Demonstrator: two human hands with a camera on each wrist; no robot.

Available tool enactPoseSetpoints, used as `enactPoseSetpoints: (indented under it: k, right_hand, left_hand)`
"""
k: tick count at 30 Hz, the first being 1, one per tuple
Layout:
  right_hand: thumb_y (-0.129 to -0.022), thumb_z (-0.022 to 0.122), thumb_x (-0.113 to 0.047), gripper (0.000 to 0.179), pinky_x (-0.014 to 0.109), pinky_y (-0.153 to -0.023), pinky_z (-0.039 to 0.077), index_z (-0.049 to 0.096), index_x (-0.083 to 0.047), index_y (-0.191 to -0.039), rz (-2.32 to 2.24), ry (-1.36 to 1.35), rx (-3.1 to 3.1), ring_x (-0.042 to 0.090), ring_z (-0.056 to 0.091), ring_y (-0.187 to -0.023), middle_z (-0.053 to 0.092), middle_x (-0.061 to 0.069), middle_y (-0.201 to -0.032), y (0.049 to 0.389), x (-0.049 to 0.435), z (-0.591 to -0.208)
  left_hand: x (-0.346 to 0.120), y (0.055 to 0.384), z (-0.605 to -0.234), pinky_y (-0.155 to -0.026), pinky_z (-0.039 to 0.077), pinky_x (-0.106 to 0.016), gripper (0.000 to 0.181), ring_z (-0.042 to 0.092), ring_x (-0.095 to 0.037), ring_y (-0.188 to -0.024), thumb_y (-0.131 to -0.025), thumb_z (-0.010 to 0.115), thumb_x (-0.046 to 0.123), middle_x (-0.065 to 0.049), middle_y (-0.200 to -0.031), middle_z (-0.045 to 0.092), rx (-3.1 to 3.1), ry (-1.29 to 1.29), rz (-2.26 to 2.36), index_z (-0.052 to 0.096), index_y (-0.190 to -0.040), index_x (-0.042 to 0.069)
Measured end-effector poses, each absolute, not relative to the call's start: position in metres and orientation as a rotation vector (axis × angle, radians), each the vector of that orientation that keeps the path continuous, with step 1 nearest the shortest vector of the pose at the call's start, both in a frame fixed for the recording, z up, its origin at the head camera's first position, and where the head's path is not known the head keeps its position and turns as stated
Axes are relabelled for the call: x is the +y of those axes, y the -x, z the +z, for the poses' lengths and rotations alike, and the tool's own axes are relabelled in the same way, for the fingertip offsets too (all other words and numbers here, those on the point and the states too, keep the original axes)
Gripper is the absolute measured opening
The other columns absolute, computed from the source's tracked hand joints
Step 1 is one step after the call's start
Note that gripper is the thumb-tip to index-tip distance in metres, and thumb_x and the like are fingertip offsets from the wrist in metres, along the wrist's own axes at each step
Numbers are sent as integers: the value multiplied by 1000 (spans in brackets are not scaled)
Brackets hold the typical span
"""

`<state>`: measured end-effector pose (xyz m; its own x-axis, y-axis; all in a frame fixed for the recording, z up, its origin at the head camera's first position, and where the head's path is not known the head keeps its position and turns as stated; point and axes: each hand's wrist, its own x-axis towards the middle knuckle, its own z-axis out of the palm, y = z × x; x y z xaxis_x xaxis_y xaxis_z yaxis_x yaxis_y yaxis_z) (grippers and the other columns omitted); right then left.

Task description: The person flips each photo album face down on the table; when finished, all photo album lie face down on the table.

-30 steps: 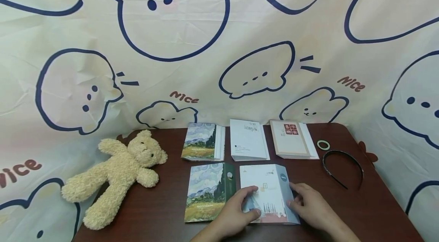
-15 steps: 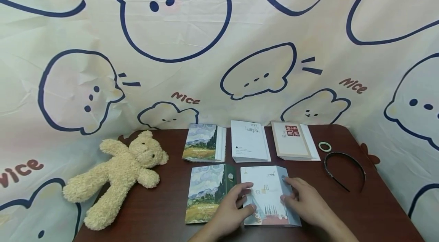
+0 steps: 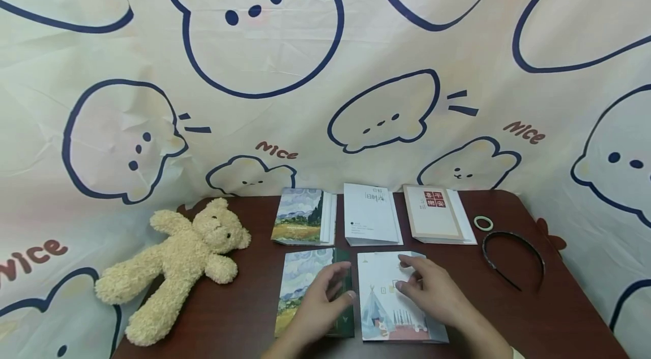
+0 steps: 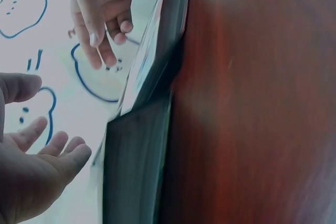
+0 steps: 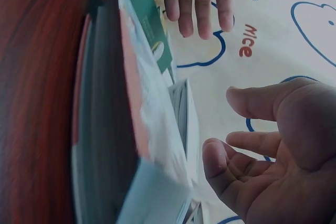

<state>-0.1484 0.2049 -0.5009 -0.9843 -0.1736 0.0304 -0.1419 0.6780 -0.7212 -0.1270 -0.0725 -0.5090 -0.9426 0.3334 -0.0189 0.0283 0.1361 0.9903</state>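
Observation:
A white photo album (image 3: 378, 314) with a blue tent drawn on its cover lies at the table's front. Above its right half hovers my right hand (image 3: 434, 294), thumb and fingers apart with nothing between them. To its left lies a photo album with a painted landscape cover (image 3: 305, 263) and a dark green strip (image 3: 347, 322). My left hand (image 3: 317, 302) is over that one, fingers loosely bent and holding nothing. In the right wrist view the white album's thick page block (image 5: 110, 108) shows below my right hand (image 5: 283, 150), with a gap between.
Behind stand a smaller landscape album (image 3: 297, 217), a white album (image 3: 368, 215) and a beige album with red characters (image 3: 432, 215). A plush bear (image 3: 185, 263) lies at left. A pale green ring (image 3: 483, 224) and a black headband (image 3: 490, 263) are at right.
My left hand has left the white album and moved left over the landscape album. My right hand has come off the white album's right edge and shifted left above its cover.

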Motion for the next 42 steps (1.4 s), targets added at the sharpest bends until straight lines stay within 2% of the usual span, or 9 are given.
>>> enactPoseSetpoints:
  k: [9, 18, 22, 29, 37, 42]
  right_hand:
    - [-91, 80, -19, 52, 25, -70, 53, 64, -11, -140, -1313, 336, 2760, 7, 60, -79, 68, 7, -123, 159, 181, -497]
    - [-95, 76, -24, 52, 27, -73, 55, 61, -11, -143, -1324, 431, 2697, 11, 61, -89, 64, 10, -128, 168, 158, -494]
    - [-96, 75, -26, 52, 32, -79, 55, 60, -9, -143, -1302, 471, 2679, 16, 61, -99, 64, 11, -131, 173, 147, -493]
    - [-99, 71, -28, 55, 44, -90, 56, 57, -6, -147, -1274, 565, 2642, 27, 64, -112, 63, 12, -134, 184, 121, -495]
    - [-101, 69, -26, 54, 49, -95, 56, 54, -9, -150, -1292, 627, 2620, 30, 63, -122, 58, 13, -143, 192, 93, -498]
    - [-101, 67, -27, 56, 51, -99, 54, 52, -5, -151, -1297, 677, 2628, 32, 60, -127, 57, 14, -145, 200, 80, -497]
  left_hand:
    - [-101, 137, -501, -119, 35, -53, 54, 39, -41, -146, -102, 68, 14, -20, -154, 46, 2286, -273, 1904, 49, -152, 9]
    - [-121, 148, -501, -118, 35, -58, 50, 40, -40, -145, -100, 69, 11, -13, -153, 47, 2434, -167, 1858, 55, -148, 14]
    - [-130, 155, -506, -116, 37, -58, 50, 39, -41, -146, -100, 70, 11, -13, -153, 46, 2488, -127, 1830, 55, -148, 12]
    - [-144, 163, -511, -118, 32, -62, 49, 39, -38, -146, -99, 70, 12, -13, -151, 46, 2590, -23, 1755, 56, -146, 10]
    - [-160, 172, -512, -107, 45, -60, 49, 46, -42, -139, -99, 70, 12, -17, -152, 41, 2701, 17, 1699, 56, -146, 9]
    - [-173, 180, -514, -103, 45, -61, 52, 45, -44, -138, -101, 69, 17, -18, -155, 36, 2725, 87, 1640, 52, -149, 9]
